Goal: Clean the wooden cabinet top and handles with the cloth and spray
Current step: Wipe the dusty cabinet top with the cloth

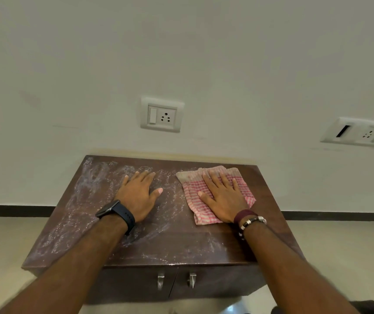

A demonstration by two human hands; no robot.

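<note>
The right hand lies flat with fingers spread on the pink cloth, at the far right of the cabinet top. The left hand rests flat and spread on the wet wood, just left of the cloth

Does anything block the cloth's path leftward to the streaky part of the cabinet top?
Yes: the left hand rests flat on the cabinet top, between the cloth under the right hand and the white residue farther left.
</note>
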